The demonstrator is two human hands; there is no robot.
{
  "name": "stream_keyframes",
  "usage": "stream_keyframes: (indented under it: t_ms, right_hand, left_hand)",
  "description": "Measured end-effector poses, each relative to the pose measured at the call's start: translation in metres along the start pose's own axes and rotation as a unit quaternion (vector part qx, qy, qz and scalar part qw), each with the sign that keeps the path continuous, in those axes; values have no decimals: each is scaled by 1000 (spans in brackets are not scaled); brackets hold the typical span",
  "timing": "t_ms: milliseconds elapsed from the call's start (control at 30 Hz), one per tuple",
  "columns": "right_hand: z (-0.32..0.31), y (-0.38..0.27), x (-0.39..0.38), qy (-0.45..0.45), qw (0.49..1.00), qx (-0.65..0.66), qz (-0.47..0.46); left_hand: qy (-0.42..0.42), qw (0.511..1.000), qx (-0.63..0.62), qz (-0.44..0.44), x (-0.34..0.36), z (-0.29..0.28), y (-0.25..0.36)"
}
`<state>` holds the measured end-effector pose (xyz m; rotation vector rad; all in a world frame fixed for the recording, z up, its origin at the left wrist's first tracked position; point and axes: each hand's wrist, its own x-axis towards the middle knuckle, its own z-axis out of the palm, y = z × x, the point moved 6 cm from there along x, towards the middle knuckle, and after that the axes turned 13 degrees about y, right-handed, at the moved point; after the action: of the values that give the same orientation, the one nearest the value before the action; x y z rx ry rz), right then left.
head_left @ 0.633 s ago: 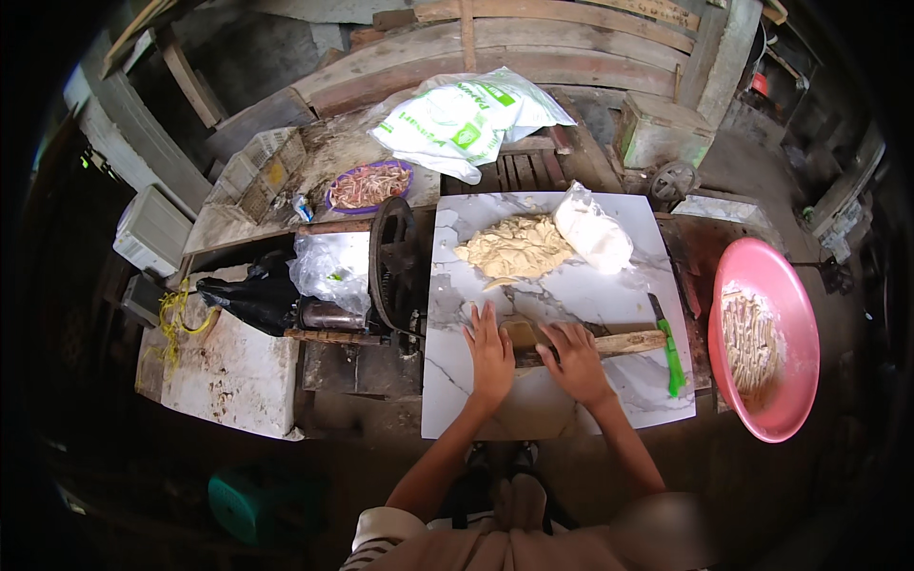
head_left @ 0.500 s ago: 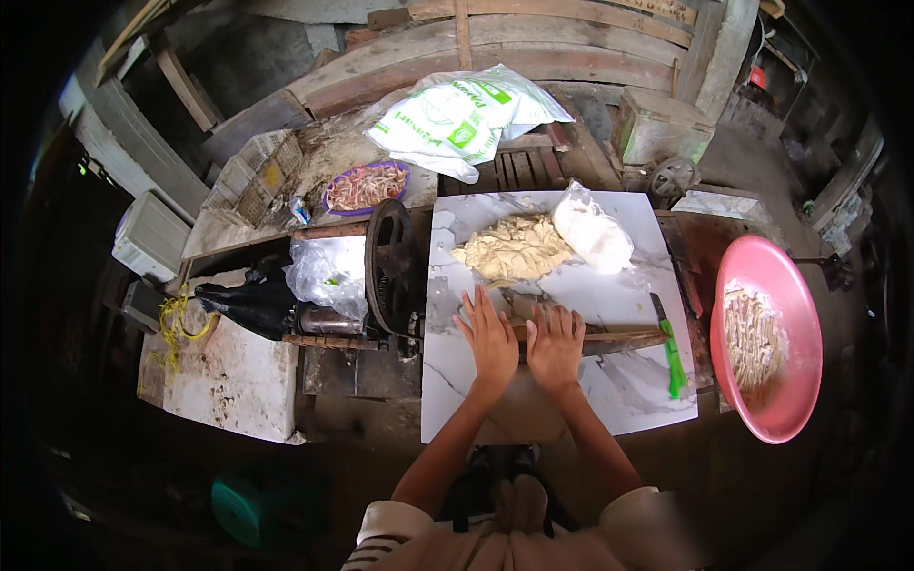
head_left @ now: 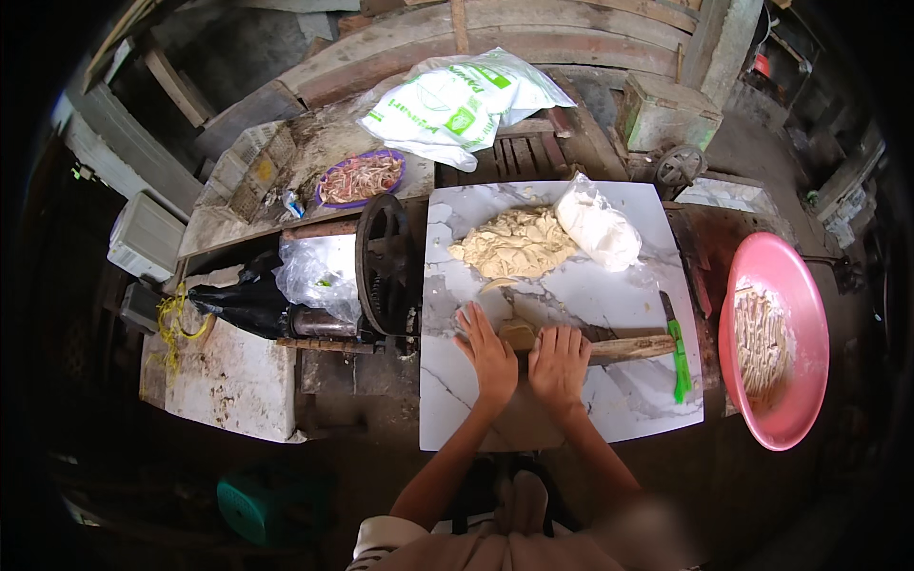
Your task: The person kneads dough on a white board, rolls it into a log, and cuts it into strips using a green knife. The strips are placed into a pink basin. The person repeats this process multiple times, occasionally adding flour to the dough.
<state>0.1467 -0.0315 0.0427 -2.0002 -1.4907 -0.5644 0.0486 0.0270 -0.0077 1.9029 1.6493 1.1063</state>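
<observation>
We look down on the table (head_left: 533, 419), a white marble-patterned slab, and both our hands sit side by side at its near middle. To its right rests the big pink basin (head_left: 795, 314) with pale strips inside. Up top lies a white printed sack (head_left: 457, 100), and left of the slab stands the dark iron wheel (head_left: 381, 262) of a hand-cranked machine, a clear plastic bag (head_left: 319, 271) bunched beside it. On the slab's far half we see a pile of pale dough (head_left: 514, 243) touching a white filled bag (head_left: 600, 228). Nearer us, the wooden rolling pin (head_left: 628, 349) lies across the slab, its right end poking out past our fingers. Our left hand (head_left: 490, 352) is spread flat, palm down, on the pin; our right hand (head_left: 560, 366) is flat and open on it too, gripping nothing. A green-handled knife (head_left: 679, 357) lies just right of the pin's end.
</observation>
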Motion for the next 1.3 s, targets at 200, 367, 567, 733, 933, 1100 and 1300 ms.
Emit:
stream_keyframes:
  t_ms: [200,367,567,733,933,1100,1300]
  right_hand:
    - [12,3,20,-18,1000,-11,11]
    - [46,15,55,-21,997,-26,70]
    - [35,9,33,-38,998,8,54]
    - [3,0,-2,10,1000,-8,-9]
    - [30,4,40,-25,999,-13,18]
    - [63,19,63,-71,994,1,86]
    - [32,4,28,-55,997,28,51]
  left_hand:
    - [58,998,-14,21,23,4,6]
    - [65,998,7,25,73,19,15]
    - [49,998,34,33,45,17,4]
    - [45,999,-7,-24,4,1,-3]
    - [83,996,-30,-3,49,10,6]
    - [81,996,31,36,83,21,21]
    - [47,998,14,33,37,10,7]
